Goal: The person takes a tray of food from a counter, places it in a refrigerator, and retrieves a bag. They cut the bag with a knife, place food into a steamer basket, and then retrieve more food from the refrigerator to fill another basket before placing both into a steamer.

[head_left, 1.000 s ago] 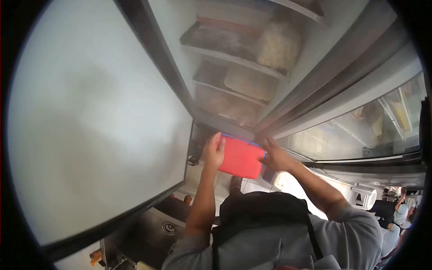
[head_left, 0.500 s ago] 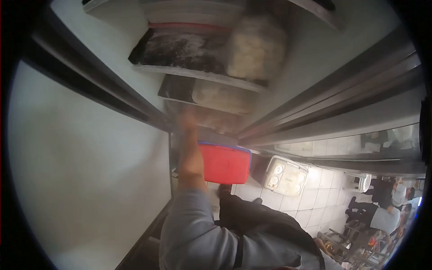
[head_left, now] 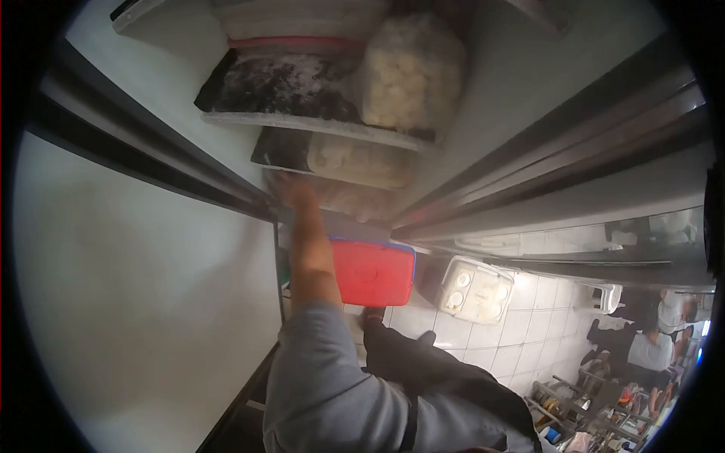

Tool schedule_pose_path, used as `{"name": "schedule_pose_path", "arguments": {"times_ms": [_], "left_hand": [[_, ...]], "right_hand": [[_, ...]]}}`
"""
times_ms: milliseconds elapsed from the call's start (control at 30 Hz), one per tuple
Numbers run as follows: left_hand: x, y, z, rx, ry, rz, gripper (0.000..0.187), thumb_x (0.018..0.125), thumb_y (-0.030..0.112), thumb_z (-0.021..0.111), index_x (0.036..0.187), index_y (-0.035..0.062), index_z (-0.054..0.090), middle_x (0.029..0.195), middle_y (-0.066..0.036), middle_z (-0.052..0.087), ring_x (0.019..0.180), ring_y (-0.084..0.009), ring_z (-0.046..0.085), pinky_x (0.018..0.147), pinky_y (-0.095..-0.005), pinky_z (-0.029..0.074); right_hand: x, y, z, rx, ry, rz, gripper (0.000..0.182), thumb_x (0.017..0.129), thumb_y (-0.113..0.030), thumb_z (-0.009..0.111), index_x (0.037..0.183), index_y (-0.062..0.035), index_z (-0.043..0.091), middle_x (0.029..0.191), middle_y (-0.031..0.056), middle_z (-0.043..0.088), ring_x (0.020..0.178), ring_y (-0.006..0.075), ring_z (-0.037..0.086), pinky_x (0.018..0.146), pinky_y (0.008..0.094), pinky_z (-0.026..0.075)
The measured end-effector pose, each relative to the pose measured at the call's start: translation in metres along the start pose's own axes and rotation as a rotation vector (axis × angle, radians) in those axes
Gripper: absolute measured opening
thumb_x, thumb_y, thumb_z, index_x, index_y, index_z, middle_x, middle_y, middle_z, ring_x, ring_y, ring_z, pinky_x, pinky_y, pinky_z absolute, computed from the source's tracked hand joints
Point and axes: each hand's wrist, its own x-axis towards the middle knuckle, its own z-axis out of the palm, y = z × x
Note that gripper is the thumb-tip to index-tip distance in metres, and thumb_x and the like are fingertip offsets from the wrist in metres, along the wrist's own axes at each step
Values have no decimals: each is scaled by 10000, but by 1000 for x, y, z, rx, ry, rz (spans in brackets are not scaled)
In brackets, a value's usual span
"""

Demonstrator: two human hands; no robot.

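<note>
My left hand (head_left: 297,190) reaches into an upright freezer, at the left side of a low shelf. Its fingers are smeared by motion and mist, and what they touch is hidden. Close above it, a pale package (head_left: 359,160) lies on a shelf beside a dark surface. Pinkish contents (head_left: 355,198) show faintly on the level by the hand. Higher up, a clear bag of pale chunks (head_left: 414,75) rests on a frosted dark shelf (head_left: 291,83). My right hand is out of view.
An open freezer door (head_left: 143,287) fills the left side. Below the shelves stands a red bin with a blue rim (head_left: 374,272), and beside it a white cooler (head_left: 476,291) on the tiled floor (head_left: 529,309). People (head_left: 653,347) and a cluttered rack (head_left: 596,408) are at the lower right.
My left hand has shifted slightly left at the low shelf. The view has moved a little, so the shelves sit further left, and the bag looks sharper.
</note>
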Motion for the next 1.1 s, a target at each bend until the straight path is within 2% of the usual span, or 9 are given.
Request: {"name": "schedule_pose_path", "arguments": {"times_ms": [67, 167, 267, 367, 500, 700, 733, 933, 1100], "left_hand": [[6, -3, -15, 29, -33, 29, 457, 907, 406, 564, 1270, 137, 633, 1435, -125, 447, 1236, -322, 450, 1021, -469, 385], [-2, 0, -66, 21, -63, 4, 438, 897, 431, 566, 1200, 135, 674, 1369, -123, 486, 1144, -334, 472, 1019, -482, 369], [-26, 9, -78, -166, 37, -120, 386, 881, 411, 585, 1101, 122, 714, 1269, -130, 530, 1119, -351, 477, 997, -485, 380], [-49, 7, -80, -387, 191, -276, 345, 870, 363, 597, 1026, 85, 730, 1220, -144, 547, 1115, -369, 482, 966, -498, 403], [-54, -4, -87, -417, 392, -305, 296, 879, 297, 595, 973, 46, 720, 1168, -163, 566, 1067, -395, 510, 896, -519, 452], [-12, -15, -62, -695, 10, -376, 245, 896, 233, 579, 1000, 37, 683, 1070, -204, 664, 984, -409, 627, 849, -510, 493], [-18, -7, -64, -794, 280, -287, 261, 878, 218, 594, 1027, 16, 665, 1061, -231, 672, 990, -417, 639, 867, -515, 489], [-8, 16, -73, -704, 210, -264, 348, 860, 188, 618, 1152, -1, 632, 1118, -211, 677, 1060, -394, 636, 890, -478, 511], [5, 12, -62, -640, -343, -196, 400, 841, 274, 663, 1175, 55, 652, 1085, -173, 703, 1041, -359, 662, 879, -454, 536]], "right_hand": [[-10, 1, 1, -23, 45, -23, 337, 837, -206, 678, 1090, 16, 681, 935, 175, 702, 808, 196, 686, 720, 333, 537], [55, 98, -7, -579, -13, -778, 306, 857, -201, 658, 1113, -36, 691, 899, 156, 694, 758, 193, 668, 658, 349, 526], [66, 99, -1, -672, 41, -1076, 307, 872, -204, 651, 1149, -78, 686, 835, 139, 689, 722, 188, 662, 640, 344, 525], [4, 11, 13, -341, -29, -128, 316, 876, -199, 647, 1157, -58, 680, 783, 136, 684, 697, 200, 659, 647, 342, 530], [38, 19, 20, -152, -87, -178, 378, 869, -199, 658, 1190, -2, 645, 773, 126, 688, 653, 202, 639, 610, 351, 520], [-1, -87, 16, -330, -77, -363, 432, 842, -177, 657, 1212, 41, 612, 898, 173, 714, 785, 213, 677, 696, 343, 532], [3, -93, 18, -339, -90, -391, 430, 843, -179, 656, 1211, 39, 614, 904, 175, 715, 793, 217, 678, 707, 344, 533], [41, -75, 18, -433, -107, -666, 412, 846, -195, 650, 1192, 28, 632, 917, 189, 717, 823, 245, 685, 756, 351, 539], [-11, -95, 23, -485, -11, -421, 394, 850, -217, 646, 1174, 7, 649, 921, 190, 717, 836, 254, 698, 775, 355, 543]]}}
